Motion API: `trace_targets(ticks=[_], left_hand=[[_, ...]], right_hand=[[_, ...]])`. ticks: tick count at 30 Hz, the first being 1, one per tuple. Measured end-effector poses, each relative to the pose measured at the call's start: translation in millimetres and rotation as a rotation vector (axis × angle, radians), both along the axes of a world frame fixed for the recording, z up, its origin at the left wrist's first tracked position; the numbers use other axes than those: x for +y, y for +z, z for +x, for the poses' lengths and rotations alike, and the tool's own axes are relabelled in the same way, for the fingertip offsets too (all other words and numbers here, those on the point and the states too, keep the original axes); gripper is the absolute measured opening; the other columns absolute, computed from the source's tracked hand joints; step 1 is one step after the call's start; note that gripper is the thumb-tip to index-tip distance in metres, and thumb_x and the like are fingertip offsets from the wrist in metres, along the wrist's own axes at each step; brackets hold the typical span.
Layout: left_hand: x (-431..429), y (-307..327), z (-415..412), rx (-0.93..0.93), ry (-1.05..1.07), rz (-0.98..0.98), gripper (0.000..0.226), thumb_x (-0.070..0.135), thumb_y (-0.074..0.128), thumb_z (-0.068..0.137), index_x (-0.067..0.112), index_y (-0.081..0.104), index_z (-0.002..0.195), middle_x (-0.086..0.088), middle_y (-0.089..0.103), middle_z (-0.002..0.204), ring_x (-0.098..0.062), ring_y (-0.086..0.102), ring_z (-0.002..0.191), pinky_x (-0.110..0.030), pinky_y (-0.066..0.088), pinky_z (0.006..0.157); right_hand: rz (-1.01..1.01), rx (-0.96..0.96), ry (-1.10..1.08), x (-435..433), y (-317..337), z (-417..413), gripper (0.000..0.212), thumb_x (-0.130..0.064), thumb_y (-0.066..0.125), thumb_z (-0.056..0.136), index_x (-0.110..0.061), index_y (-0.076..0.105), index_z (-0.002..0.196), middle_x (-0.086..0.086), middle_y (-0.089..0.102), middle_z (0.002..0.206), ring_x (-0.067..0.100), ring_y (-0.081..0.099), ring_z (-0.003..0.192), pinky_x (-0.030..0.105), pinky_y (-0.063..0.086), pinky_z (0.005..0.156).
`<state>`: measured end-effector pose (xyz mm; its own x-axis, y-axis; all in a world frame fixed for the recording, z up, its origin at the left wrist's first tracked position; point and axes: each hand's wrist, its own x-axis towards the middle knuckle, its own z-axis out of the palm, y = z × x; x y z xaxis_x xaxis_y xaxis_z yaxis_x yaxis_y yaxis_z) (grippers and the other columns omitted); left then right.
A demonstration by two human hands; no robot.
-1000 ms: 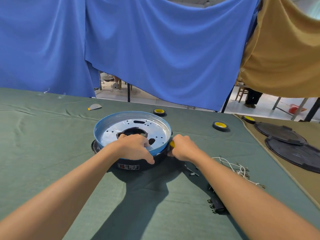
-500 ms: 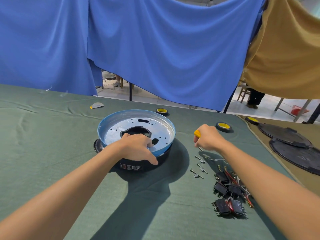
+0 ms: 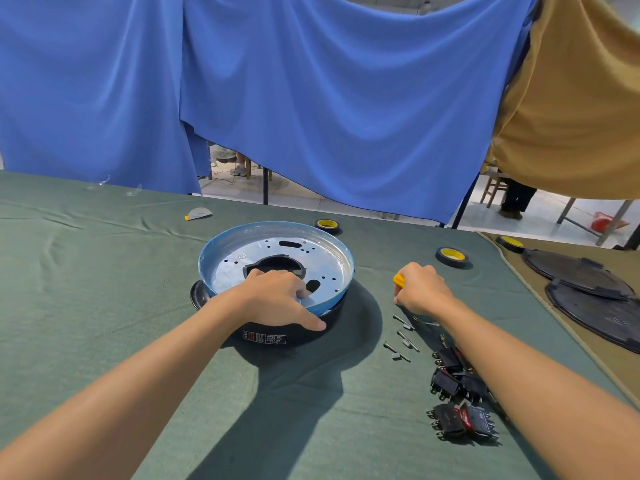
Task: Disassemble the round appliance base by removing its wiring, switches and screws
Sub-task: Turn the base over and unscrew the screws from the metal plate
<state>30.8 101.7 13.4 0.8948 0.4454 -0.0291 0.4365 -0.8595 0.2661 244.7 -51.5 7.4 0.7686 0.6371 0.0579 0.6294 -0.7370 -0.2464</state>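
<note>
On the green cloth, mid-table: round appliance base (image 3: 325, 271), a blue-rimmed silver metal plate with a dark centre opening, seated in a black plastic housing with a printed label on its near wall. It sits upright on the green cloth-covered table (image 3: 104, 306).
Left hand (image 3: 277, 299): grasps the base's near rim, fingers curled over the edge onto the plate, thumb stretched along the black wall outside.
Right hand (image 3: 420, 289): clenched round a yellow tool handle (image 3: 399, 280), just right of the base and apart from it; the hand hides the tool's shaft.
Loose screws (image 3: 401, 337): several small grey metal ones scattered on the cloth just nearer the camera than the right hand, off the base's right side.
Black rocker switches (image 3: 457, 382): a cluster with metal terminals and red parts, lying beside the right forearm, nearer the camera than the screws.
Tape rolls (image 3: 451, 256): two black rolls with yellow cores, flat on the green cloth; this one lies beyond the right hand, the other (image 3: 327, 224) just behind the base.
Far right: two black round covers (image 3: 575, 271), overlapping on a tan cloth.
Backdrop: blue fabric curtain (image 3: 311, 98) behind the table, tan fabric curtain (image 3: 571, 98) at the right.
</note>
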Motion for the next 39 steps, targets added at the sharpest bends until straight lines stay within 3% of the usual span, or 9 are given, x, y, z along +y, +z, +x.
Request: trace_targets(ticks=[6, 11, 14, 21, 25, 29, 33, 36, 39], left_hand=[[-2, 7, -2, -0.076, 0.034, 0.001, 0.062, 0.073, 0.065, 0.068, 0.031, 0.055, 0.113, 0.020, 0.050, 0.088, -0.011, 0.049, 0.088, -0.038, 0.031, 0.083], [-2, 34, -7, -0.155, 0.048, 0.092, 0.066, 0.065, 0.069, 0.071, 0.030, 0.038, 0.118, 0.015, 0.052, 0.085, -0.015, 0.052, 0.083, -0.042, 0.032, 0.082], [-10, 44, -12, -0.181, 0.024, 0.239, 0.066, 0.055, 0.066, 0.074, 0.027, 0.032, 0.123, 0.014, 0.051, 0.083, -0.021, 0.052, 0.083, -0.042, 0.030, 0.085], [-33, 48, -22, -0.194, -0.019, 0.231, 0.068, 0.050, 0.065, 0.075, 0.026, 0.030, 0.128, 0.012, 0.053, 0.086, -0.021, 0.052, 0.084, -0.040, 0.027, 0.085], [-44, 52, -25, -0.192, -0.032, 0.221, 0.072, 0.052, 0.065, 0.076, 0.025, 0.029, 0.132, 0.011, 0.053, 0.088, -0.021, 0.051, 0.085, -0.040, 0.028, 0.086], [-58, 55, -21, -0.207, -0.058, 0.227, 0.075, 0.051, 0.065, 0.076, 0.025, 0.027, 0.134, 0.012, 0.053, 0.086, -0.022, 0.051, 0.085, -0.039, 0.025, 0.085], [-76, 58, -9, -0.208, -0.098, 0.208, 0.076, 0.049, 0.066, 0.075, 0.024, 0.026, 0.136, 0.014, 0.052, 0.084, -0.020, 0.049, 0.084, -0.039, 0.025, 0.085], [-92, 58, 2, -0.214, -0.120, 0.211, 0.077, 0.047, 0.067, 0.074, 0.022, 0.027, 0.135, 0.014, 0.049, 0.081, -0.022, 0.047, 0.082, -0.040, 0.028, 0.085], [-106, 53, 14, -0.191, -0.134, 0.285, 0.081, 0.050, 0.066, 0.073, 0.020, 0.028, 0.138, 0.004, 0.060, 0.093, -0.027, 0.052, 0.089, -0.042, 0.032, 0.091]], right_hand=[[0.082, 0.237, 0.035, -4, 21, -17, 0.014, -0.013, 0.045, 0.086, -0.012, 0.039, 0.073, 0.009, 0.043, 0.070, 0.024, 0.039, 0.058, 0.025, 0.029, 0.047], [0.293, 0.659, 0.126, -8, 30, -50, 0.019, 0.007, 0.040, 0.091, -0.005, 0.044, 0.077, 0.012, 0.044, 0.082, 0.027, 0.056, 0.062, 0.036, 0.059, 0.063], [0.318, 0.588, 0.043, 0, 20, -70, 0.013, 0.006, 0.044, 0.091, 0.002, 0.050, 0.102, 0.023, 0.054, 0.104, 0.036, 0.070, 0.071, 0.045, 0.061, 0.065], [0.233, 0.398, -0.030, 14, 3, -85, 0.019, -0.020, 0.053, 0.094, -0.001, 0.059, 0.096, 0.014, 0.066, 0.100, 0.033, 0.069, 0.086, 0.038, 0.059, 0.075], [0.127, 0.297, -0.049, 11, 13, -86, 0.030, -0.016, 0.046, 0.093, -0.009, 0.048, 0.064, 0.008, 0.054, 0.062, 0.021, 0.052, 0.049, 0.020, 0.040, 0.039], [0.533, 0.480, -0.112, -4, 22, -82, 0.037, -0.033, 0.040, 0.100, -0.003, 0.057, 0.086, 0.014, 0.066, 0.076, 0.023, 0.059, 0.049, 0.027, 0.049, 0.044], [0.963, 0.828, -0.026, -34, 42, -88, 0.058, -0.058, 0.034, 0.097, -0.008, 0.062, 0.085, 0.006, 0.056, 0.050, 0.012, 0.038, 0.033, 0.018, 0.027, 0.034], [0.977, 0.824, 0.004, -56, 47, -90, 0.045, -0.044, 0.050, 0.094, -0.001, 0.061, 0.088, 0.008, 0.053, 0.051, 0.012, 0.032, 0.035, 0.017, 0.022, 0.033], [0.905, 0.735, -0.046, -72, 44, -88, 0.027, -0.018, 0.044, 0.092, 0.005, 0.055, 0.099, 0.014, 0.055, 0.060, 0.011, 0.034, 0.033, 0.018, 0.024, 0.032]])
